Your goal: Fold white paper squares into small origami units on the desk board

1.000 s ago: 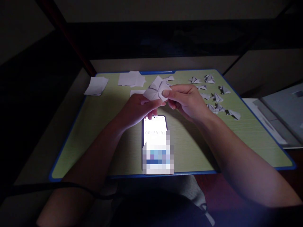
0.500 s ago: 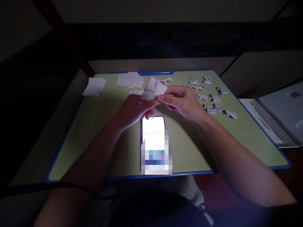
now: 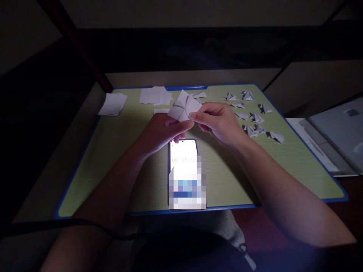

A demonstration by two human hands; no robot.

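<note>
A small white sheet of folded paper [image 3: 183, 104], with crossing creases, is held up above the table between both hands. My left hand [image 3: 164, 130] pinches its lower edge from the left, thumb on top and fingers curled beneath. My right hand [image 3: 218, 119] grips the lower right corner between thumb and fingers, and the two thumbs almost meet. Below the hands lies a lit phone [image 3: 184, 151] showing a timer, its lower part pixelated. Several folded paper figures [image 3: 256, 118] lie to the right of my right hand.
Two stacks of white paper, one at the far left [image 3: 112, 104] and one at the back [image 3: 154, 96], rest on the green table [image 3: 121, 166] with its blue rim. A dark cable [image 3: 85, 222] crosses the lower left. Grey and white flat items [image 3: 334, 136] stand beyond the right edge.
The paper is turned slightly flatter and its creased face shows more fully. My left thumb has slid a little to the right along the lower edge.
</note>
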